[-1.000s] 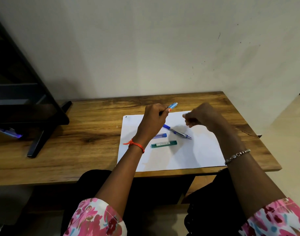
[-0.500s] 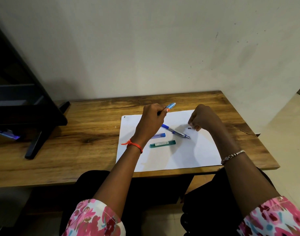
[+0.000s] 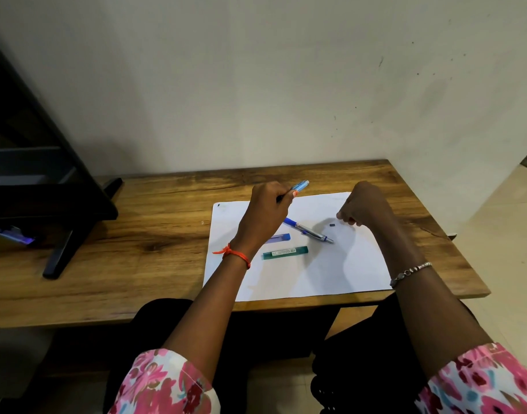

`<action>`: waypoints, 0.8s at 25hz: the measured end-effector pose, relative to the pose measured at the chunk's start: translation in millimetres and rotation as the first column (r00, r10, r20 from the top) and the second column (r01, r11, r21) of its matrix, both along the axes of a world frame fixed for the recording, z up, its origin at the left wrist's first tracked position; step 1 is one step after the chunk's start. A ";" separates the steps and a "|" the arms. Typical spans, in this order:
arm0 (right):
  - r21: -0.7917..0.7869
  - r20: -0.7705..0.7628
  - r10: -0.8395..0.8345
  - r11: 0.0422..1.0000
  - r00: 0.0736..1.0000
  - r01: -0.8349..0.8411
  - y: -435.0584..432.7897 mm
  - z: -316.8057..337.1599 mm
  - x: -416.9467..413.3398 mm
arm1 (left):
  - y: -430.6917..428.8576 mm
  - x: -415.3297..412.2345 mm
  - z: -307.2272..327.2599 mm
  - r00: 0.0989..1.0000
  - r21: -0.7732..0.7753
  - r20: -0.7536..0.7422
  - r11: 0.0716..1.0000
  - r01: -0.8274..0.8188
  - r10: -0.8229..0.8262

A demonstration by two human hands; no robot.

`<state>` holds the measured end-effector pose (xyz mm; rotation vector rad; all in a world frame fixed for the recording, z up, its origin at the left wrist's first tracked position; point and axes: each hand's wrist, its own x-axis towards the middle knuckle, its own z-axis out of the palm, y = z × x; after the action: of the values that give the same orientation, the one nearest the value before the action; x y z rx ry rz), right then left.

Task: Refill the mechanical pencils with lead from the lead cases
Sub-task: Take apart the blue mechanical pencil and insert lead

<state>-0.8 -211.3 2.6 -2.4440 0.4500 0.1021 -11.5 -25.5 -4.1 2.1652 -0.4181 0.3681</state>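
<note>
My left hand (image 3: 268, 213) grips a light blue mechanical pencil (image 3: 299, 186), its free end pointing up and to the right. A dark blue mechanical pencil (image 3: 308, 231) lies slantwise on the white paper sheet (image 3: 331, 273). Just below my left hand rest a blue lead case (image 3: 278, 238), partly hidden by that hand, and a green lead case (image 3: 285, 252). A tiny dark cap piece (image 3: 332, 225) lies on the paper just left of my right hand (image 3: 365, 209). That hand hovers above the paper with fingers curled; nothing shows in it.
The paper lies on a wooden desk (image 3: 136, 234) against a pale wall. A black stand (image 3: 62, 204) occupies the desk's left end. The desk's right edge drops to a tiled floor (image 3: 507, 249).
My right hand came down to the paper and a small dark cap now lies there beside it; the hand has since lifted slightly. My left hand keeps hold of the light blue pencil.
</note>
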 end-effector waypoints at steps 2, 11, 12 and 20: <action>-0.069 -0.036 0.019 0.997 0.999 -0.021 1.1 -1.9 -1.6 | -1.0 -0.8 -0.8 1.000 0.010 -0.005 1.000 0.004 -0.004; -0.096 -0.119 -0.016 0.995 0.993 0.005 -5.6 -1.0 -2.2 | -1.4 -0.8 -3.5 0.999 0.087 0.030 0.995 0.039 -0.042; -0.072 -0.111 -0.019 0.997 0.994 0.011 -6.2 0.4 -1.9 | -1.9 -1.1 -3.7 0.999 0.091 0.030 0.995 0.039 -0.042; 0.330 0.263 0.333 0.851 0.906 -0.409 8.9 32.7 -16.7 | -4.7 -3.4 -0.8 0.995 0.126 0.017 0.987 0.097 -0.100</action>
<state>-17.5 -202.4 35.3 -2.0975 -0.1344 0.0991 -14.8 -30.3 -4.9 2.2533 -0.5724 0.3196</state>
